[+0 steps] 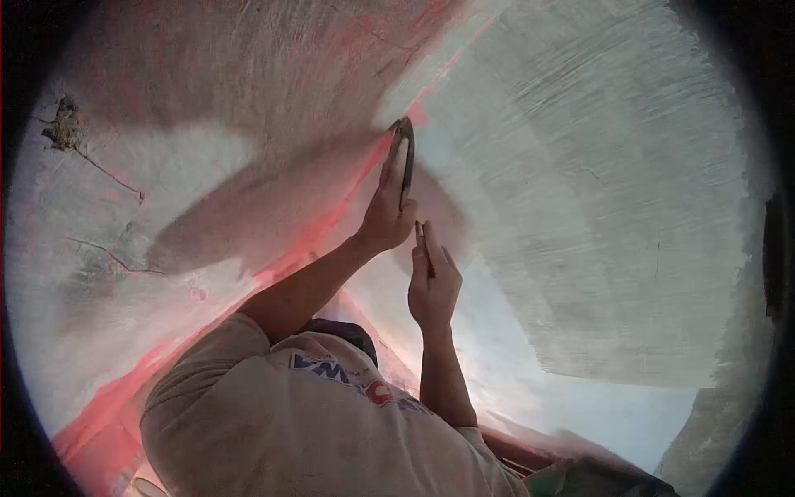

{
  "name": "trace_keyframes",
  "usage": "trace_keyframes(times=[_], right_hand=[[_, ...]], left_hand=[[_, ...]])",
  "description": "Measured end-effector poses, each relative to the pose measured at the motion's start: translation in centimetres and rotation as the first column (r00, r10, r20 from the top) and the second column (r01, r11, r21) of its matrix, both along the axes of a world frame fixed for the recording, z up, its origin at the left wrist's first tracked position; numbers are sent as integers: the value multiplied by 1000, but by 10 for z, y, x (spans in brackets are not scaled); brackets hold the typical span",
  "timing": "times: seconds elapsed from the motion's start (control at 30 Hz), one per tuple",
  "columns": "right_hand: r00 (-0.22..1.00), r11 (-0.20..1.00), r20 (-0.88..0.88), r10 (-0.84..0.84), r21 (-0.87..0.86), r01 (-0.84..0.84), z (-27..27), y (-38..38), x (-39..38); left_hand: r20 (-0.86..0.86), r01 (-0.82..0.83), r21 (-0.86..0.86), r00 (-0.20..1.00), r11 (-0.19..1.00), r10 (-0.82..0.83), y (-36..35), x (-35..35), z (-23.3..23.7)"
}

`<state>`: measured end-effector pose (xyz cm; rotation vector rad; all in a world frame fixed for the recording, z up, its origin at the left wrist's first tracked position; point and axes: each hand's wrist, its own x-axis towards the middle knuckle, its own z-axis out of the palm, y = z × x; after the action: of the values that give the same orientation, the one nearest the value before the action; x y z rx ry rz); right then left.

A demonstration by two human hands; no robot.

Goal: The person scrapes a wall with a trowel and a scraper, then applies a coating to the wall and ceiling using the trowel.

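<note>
Neither of my own hands shows in this view. Close in front of me is a person (315, 439) in a pale shirt with blue and red lettering, both arms raised towards a plastered surface. That person's left hand (387, 211) lies along a narrow, dark-edged plastering tool (407, 161), held against the surface beside a pink seam. Lower and to the right, their right hand (435, 294) is raised with the fingers bent upward; a thin dark tip shows at its fingers. A dark cap (341, 331) appears between the arms.
Grey plaster (613, 207) with brush-like streaks covers the right side. Pink-stained plaster (323, 228) follows the seam running diagonally. At the left are a rough hole (63, 126) and a crack (116, 255). A dark green shape (600, 480) sits at the lower right edge.
</note>
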<state>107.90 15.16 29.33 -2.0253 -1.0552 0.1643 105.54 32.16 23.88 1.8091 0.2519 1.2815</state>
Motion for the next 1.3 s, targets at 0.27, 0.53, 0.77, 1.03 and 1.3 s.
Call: trace_keyframes(times=[0.27, 0.53, 0.77, 1.03, 1.3], right_hand=[[996, 995, -43, -73, -74, 70, 15, -54, -7], [1000, 999, -7, 14, -34, -14, 6, 5, 1], [999, 999, 17, -30, -16, 30, 10, -35, -6], [996, 995, -12, -92, -25, 92, 13, -82, -8], [998, 1000, 59, 7, -14, -6, 3, 0, 5]], left_hand=[[102, 81, -77, 992, 994, -73, -57, 6, 1], [118, -35, 44, 993, 998, 30, 6, 7, -4], [-50, 27, -103, 998, 994, -32, -39, 1, -2], [100, 59, -13, 993, 998, -57, -80, 7, 8], [79, -54, 33, 996, 998, 51, 0, 7, 7]])
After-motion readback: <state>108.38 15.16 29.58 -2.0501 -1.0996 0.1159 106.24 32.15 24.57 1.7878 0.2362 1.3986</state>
